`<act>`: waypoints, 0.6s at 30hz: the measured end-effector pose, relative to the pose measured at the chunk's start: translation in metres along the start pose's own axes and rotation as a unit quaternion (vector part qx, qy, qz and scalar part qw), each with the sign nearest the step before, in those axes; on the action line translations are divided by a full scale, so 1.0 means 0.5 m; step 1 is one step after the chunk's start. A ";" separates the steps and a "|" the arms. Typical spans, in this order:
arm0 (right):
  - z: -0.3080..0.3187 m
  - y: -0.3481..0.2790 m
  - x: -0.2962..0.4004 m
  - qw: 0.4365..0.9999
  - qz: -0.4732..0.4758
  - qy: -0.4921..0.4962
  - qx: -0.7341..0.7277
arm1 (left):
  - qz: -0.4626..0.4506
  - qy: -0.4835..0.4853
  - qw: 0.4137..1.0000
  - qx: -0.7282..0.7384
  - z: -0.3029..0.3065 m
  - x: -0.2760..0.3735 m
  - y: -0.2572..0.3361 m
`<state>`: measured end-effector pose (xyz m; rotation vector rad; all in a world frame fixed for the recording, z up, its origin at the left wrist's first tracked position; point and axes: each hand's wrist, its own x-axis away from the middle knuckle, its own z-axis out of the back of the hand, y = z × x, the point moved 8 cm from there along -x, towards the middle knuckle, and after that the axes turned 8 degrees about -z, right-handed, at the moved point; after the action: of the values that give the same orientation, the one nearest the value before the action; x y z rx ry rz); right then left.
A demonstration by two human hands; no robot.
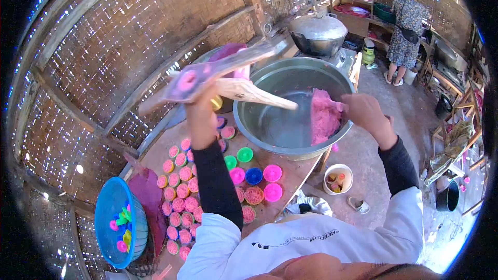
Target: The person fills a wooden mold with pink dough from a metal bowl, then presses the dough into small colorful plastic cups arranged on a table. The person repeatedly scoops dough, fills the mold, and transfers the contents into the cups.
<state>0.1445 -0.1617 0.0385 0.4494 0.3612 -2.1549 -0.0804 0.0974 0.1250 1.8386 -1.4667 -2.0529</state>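
My left hand point(202, 103) is raised, gripping a wooden hand press point(229, 64), blurred by motion. A pink-filled round hole shows in its plate, and a pale tapered wooden handle point(256, 93) juts over a large grey basin point(268, 147). My right hand point(365, 112) is at the basin's right rim, its curled fingers on a lump of pink dough point(325, 118) inside; the fingertips are partly hidden. Below my left forearm stand several small moulds filled with pink strands point(190, 204). Beside them sit bare plastic moulds in green point(244, 154), blue point(253, 176) and pink point(272, 173).
A blue basket point(140, 225) holding colourful moulds stands at left. Behind the basin is a lidded metal pot point(319, 33). A white bucket point(337, 171) and a sandal point(358, 205) are on the floor. A person point(406, 33) stands at the far counter beyond a green gas cylinder point(368, 51).
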 end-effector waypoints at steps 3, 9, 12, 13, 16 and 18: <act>-0.004 -0.102 -0.051 0.957 0.031 -0.037 -0.287 | 0.015 -0.085 0.947 0.310 0.019 -0.005 0.060; 0.005 -0.593 0.156 0.086 0.007 -0.531 -0.843 | -0.088 -0.151 0.788 0.590 -0.004 0.098 0.060; 0.056 -0.651 0.231 -0.269 0.083 -0.576 -0.768 | -0.087 -0.085 0.807 0.578 0.034 0.162 0.061; 0.043 -0.654 0.233 -0.235 0.049 -0.583 -0.776 | -0.041 -0.072 0.838 0.540 0.058 0.170 0.057; -0.007 -0.571 0.196 -0.003 -0.040 -0.564 -0.825 | 0.120 -0.038 0.933 0.336 0.175 0.198 0.052; -0.038 -0.501 0.161 0.256 -0.097 -0.463 -0.843 | 0.218 0.031 0.965 0.144 0.316 0.265 0.014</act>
<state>-0.1004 -0.0680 0.0094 -2.0165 1.5884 -0.6157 -0.2486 0.1142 0.0068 1.4567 -2.0175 -1.6312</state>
